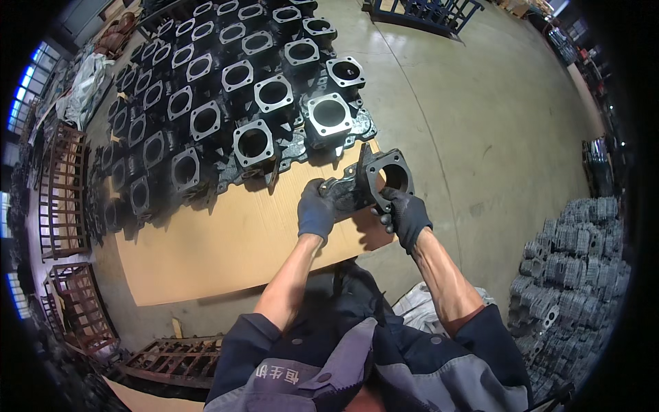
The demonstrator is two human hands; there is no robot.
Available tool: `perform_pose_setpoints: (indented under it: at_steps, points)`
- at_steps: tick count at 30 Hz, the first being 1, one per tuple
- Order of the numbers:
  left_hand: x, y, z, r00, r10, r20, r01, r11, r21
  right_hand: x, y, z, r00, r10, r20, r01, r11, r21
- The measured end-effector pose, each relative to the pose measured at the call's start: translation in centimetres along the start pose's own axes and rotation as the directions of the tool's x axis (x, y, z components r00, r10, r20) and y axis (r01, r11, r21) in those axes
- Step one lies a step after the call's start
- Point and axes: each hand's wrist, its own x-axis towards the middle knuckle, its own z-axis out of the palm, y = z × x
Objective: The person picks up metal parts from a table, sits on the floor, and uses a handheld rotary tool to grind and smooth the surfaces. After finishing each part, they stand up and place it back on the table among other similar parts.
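A dark cast-metal housing [350, 194] with a square, four-holed flange round a large bore is held up between my two gloved hands, over the right end of a cardboard sheet [206, 254]. My left hand [316, 211] is closed on the housing's left end. At the flange's lower rim, my right hand [406, 217] grips with its thumb at the bore and its fingers curled below. Just beyond, rows of similar housings [253, 143] stand on the cardboard with their machined flanges facing up. The nearest one to the held part is a bright-flanged housing [329, 117].
Stacked grey metal castings [573, 275] rise at the right. Rusty metal racks [63, 192] stand along the left, and another rack [175, 360] lies near my lower left. A blue metal frame [422, 15] sits on the concrete floor [494, 137] at the far side.
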Motion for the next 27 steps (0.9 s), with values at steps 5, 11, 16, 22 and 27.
perform_pose_setpoints:
  at_steps: [5,11,16,22,27]
  points:
    - [2.8,1.1,0.2,0.998,0.047,0.038,-0.054,0.975,0.218,3.6,-0.2,0.4,0.999,0.037,-0.030,-0.034,0.993,0.112]
    - [2.6,-0.5,0.4,0.950,0.302,-0.074,-0.270,0.919,0.286,5.5,-1.2,2.0,0.992,0.121,0.023,-0.123,0.973,0.196]
    - [-2.1,3.4,2.3,0.942,0.335,-0.017,-0.333,0.940,0.069,4.9,-1.1,0.5,0.980,0.092,0.175,-0.130,0.967,0.219]
    - [-2.8,7.3,5.4,0.983,0.166,0.075,-0.148,0.968,-0.204,3.1,-0.2,-5.2,0.989,-0.115,0.098,0.113,0.993,0.028]
    - [-2.9,11.1,7.0,0.982,-0.119,0.148,0.162,0.933,-0.321,8.8,2.4,-11.3,0.984,-0.122,-0.127,0.116,0.992,-0.057]
